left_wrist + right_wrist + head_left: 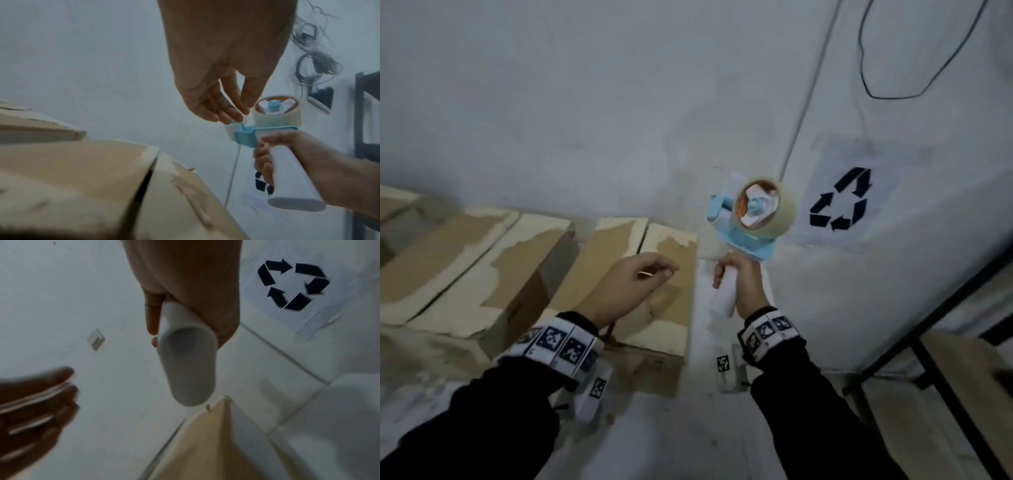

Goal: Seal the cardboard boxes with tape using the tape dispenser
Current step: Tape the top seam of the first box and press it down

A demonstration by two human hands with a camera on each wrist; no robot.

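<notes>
Brown cardboard is what you are looking down on from your head: the nearest cardboard box (654, 291) is lying below and to the left of the tape dispenser (751, 212). Your right hand (743, 284) is squeezing the white handle, holding the dispenser up in the air with the tape roll pointing away from you. Your left hand (631, 281) is floating over the box top, fingers bent loosely and holding nothing. That hand is nearer the box.

From your left wrist, the fingers (230, 110) are hanging loose, reaching toward the front end of the dispenser (265, 128), and the box seam (144, 183) is running below.

From your right wrist, the handle (189, 356) is sitting tight in your curled fingers, its long side pointing down toward a box corner (207, 431).
</notes>
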